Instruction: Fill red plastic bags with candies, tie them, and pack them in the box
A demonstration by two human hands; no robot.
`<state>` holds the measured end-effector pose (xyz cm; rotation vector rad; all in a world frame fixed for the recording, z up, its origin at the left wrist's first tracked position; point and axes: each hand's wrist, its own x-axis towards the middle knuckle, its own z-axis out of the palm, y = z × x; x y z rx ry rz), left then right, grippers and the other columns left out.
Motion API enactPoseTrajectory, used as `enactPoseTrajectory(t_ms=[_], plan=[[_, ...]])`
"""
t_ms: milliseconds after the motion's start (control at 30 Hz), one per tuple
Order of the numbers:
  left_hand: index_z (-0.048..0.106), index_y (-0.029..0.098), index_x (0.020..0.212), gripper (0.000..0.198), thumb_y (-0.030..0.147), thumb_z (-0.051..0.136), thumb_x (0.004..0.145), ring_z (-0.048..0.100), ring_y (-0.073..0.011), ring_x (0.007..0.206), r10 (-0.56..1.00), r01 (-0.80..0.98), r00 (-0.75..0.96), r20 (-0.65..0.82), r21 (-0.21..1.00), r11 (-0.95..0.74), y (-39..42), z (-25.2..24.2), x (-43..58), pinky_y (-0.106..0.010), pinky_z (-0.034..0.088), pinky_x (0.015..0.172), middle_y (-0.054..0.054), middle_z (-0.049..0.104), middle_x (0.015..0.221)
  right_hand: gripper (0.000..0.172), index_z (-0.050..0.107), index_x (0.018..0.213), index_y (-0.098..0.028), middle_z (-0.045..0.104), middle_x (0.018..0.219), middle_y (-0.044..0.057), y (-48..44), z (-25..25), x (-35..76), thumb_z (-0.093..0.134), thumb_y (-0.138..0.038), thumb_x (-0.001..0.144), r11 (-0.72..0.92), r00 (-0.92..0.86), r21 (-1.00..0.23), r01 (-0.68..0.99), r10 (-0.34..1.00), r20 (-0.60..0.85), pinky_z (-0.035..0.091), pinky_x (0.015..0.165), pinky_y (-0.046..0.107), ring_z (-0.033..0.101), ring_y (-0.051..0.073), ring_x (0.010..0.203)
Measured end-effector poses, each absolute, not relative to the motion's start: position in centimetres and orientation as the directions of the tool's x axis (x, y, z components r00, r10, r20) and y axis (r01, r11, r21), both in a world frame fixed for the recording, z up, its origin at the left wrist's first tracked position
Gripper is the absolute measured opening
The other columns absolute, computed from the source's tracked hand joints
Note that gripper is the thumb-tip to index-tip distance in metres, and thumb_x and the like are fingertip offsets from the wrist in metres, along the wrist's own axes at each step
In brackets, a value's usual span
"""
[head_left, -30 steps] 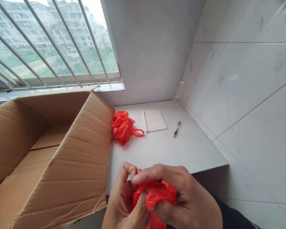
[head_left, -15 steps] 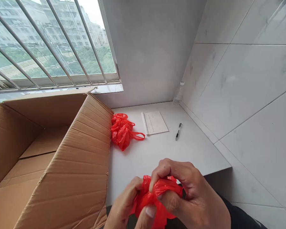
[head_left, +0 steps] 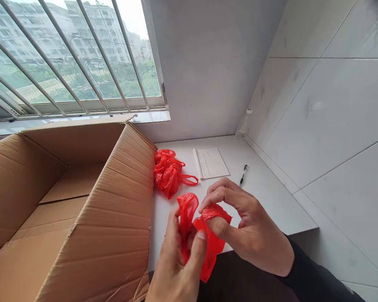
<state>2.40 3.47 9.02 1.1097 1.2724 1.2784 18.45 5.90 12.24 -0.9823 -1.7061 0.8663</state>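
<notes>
While your left hand (head_left: 181, 266) and right hand (head_left: 248, 222) pinch a red bag (head_left: 212, 245) between thumbs and fingers, it looks only partly gathered, a loop (head_left: 188, 204) standing past your left fingertips; beyond them, a crumpled red heap (head_left: 170, 174) lies untouched.

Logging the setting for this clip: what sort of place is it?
Probably the corner of an upstairs room, perhaps in a home: a barred window overlooks buildings, and a white table stands by a tiled wall.
</notes>
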Motion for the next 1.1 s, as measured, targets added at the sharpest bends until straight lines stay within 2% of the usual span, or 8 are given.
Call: enactPoseTrajectory(t_ms=[100, 200, 333, 500, 633, 800, 967, 1100], plan=[[0.073, 0.026, 0.111, 0.039, 0.035, 0.08, 0.074, 0.069, -0.0266, 0.094, 0.997, 0.146, 0.076, -0.022, 0.989, 0.01, 3.0, 9.7, 3.0, -0.032, 0.056, 0.079, -0.009, 0.073, 0.105, 0.021, 0.071, 0.094, -0.023, 0.058, 0.115, 0.004, 5.7, 12.0, 17.6, 0.065, -0.007, 0.082, 0.48, -0.281, -0.831, 0.283, 0.869, 0.406, 0.046, 0.102, 0.03, 0.054, 0.018, 0.119], [0.072, 0.023, 0.078, 0.019, 0.041, 0.07, 0.083, 0.063, -0.0201, 0.068, 0.985, 0.152, 0.168, 0.027, 0.987, -0.052, 3.2, 9.7, 2.8, -0.028, 0.051, 0.062, -0.004, 0.069, 0.076, 0.018, 0.07, 0.097, -0.023, 0.061, 0.121, 0.005, 5.6, 11.6, 17.7, 0.067, -0.011, 0.084, 0.49, -0.357, -0.813, 0.316, 0.855, 0.377, 0.045, 0.104, 0.03, 0.047, 0.021, 0.132], [0.065, 0.021, 0.071, 0.036, 0.055, 0.066, 0.085, 0.053, -0.0153, 0.062, 0.994, 0.111, 0.1, -0.035, 0.994, 0.024, 4.0, 8.4, 1.8, -0.026, 0.049, 0.062, -0.001, 0.06, 0.067, 0.034, 0.064, 0.122, -0.025, 0.065, 0.122, 0.003, 6.3, 11.2, 18.8, 0.072, -0.027, 0.089, 0.408, -0.39, -0.865, 0.292, 0.877, 0.282, 0.048, 0.099, 0.03, 0.059, 0.018, 0.115], [0.057, 0.019, 0.064, 0.047, 0.06, 0.065, 0.086, 0.042, -0.0104, 0.056, 0.981, -0.044, 0.097, -0.17, 0.984, 0.175, 5.1, 7.3, 1.2, -0.021, 0.04, 0.056, 0.003, 0.047, 0.059, 0.012, 0.069, 0.104, -0.023, 0.07, 0.091, -0.003, 7.0, 10.6, 19.7, 0.06, -0.021, 0.097, 0.312, -0.363, -0.921, 0.234, 0.907, 0.214, 0.049, 0.087, 0.026, 0.064, 0.012, 0.088], [0.055, 0.019, 0.067, 0.043, 0.054, 0.062, 0.091, 0.043, -0.0096, 0.057, 0.966, -0.22, 0.111, -0.233, 0.942, 0.253, 6.1, 7.1, 1.0, -0.02, 0.039, 0.056, 0.003, 0.052, 0.06, 0.008, 0.068, 0.097, -0.022, 0.07, 0.093, -0.002, 7.1, 9.7, 19.6, 0.059, -0.022, 0.097, 0.263, -0.298, -0.944, 0.2, 0.934, 0.197, 0.05, 0.086, 0.026, 0.064, 0.012, 0.088], [0.056, 0.019, 0.071, 0.04, 0.054, 0.07, 0.085, 0.038, -0.0086, 0.052, 0.965, -0.174, 0.153, -0.211, 0.956, 0.237, 6.3, 7.1, 0.9, -0.02, 0.036, 0.052, 0.006, 0.042, 0.055, 0.027, 0.062, 0.124, -0.025, 0.066, 0.107, 0.001, 7.9, 8.6, 19.1, 0.062, -0.03, 0.097, 0.297, -0.299, -0.936, 0.188, 0.925, 0.233, 0.049, 0.09, 0.031, 0.06, 0.015, 0.096], [0.053, 0.02, 0.068, 0.045, 0.058, 0.066, 0.087, 0.039, -0.0085, 0.049, 0.961, -0.193, 0.162, -0.224, 0.948, 0.254, 6.3, 6.8, 0.7, -0.02, 0.038, 0.051, 0.006, 0.044, 0.052, 0.009, 0.064, 0.089, -0.02, 0.062, 0.088, 0.0, 7.9, 8.4, 18.5, 0.061, -0.025, 0.096, 0.357, -0.307, -0.92, 0.161, 0.904, 0.298, 0.048, 0.081, 0.03, 0.058, 0.014, 0.083], [0.065, 0.021, 0.087, 0.034, 0.054, 0.069, 0.086, 0.052, -0.0118, 0.06, 0.948, -0.279, 0.157, -0.275, 0.909, 0.31, 6.6, 6.9, -0.1, -0.022, 0.046, 0.059, 0.003, 0.057, 0.063, 0.005, 0.065, 0.092, -0.021, 0.062, 0.095, 0.001, 7.0, 8.3, 18.7, 0.062, -0.017, 0.092, 0.375, -0.349, -0.912, 0.169, 0.888, 0.3, 0.048, 0.085, 0.03, 0.06, 0.014, 0.088]])
